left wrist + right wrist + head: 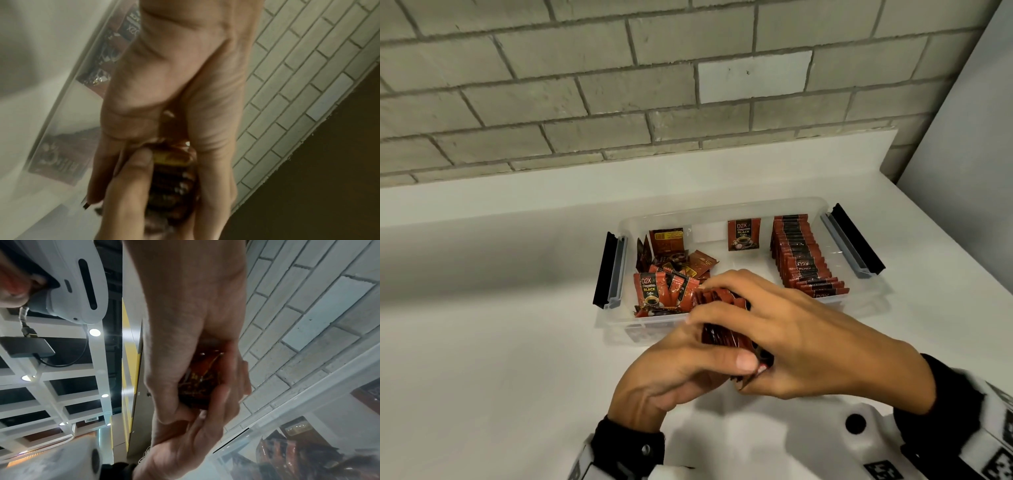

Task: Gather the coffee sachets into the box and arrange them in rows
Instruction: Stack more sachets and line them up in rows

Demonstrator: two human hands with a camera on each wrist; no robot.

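A clear plastic box (722,208) sits on the white counter. Inside it, a neat row of red-and-black coffee sachets (804,257) lines the right side. A loose pile of sachets (671,274) lies at the left, and a single sachet (743,235) leans on the back wall. Over the box's front edge both hands hold one stack of sachets (722,330). My left hand (685,363) grips it from below with the thumb on top. My right hand (784,329) curls over it from the right. The wrist views show the stack (170,175) (199,382) squeezed between the fingers.
Black-and-grey latch handles (610,270) (852,240) stick out from both ends of the box. A grey brick wall (619,85) rises behind the counter (482,325), and a white panel (969,137) stands at the right.
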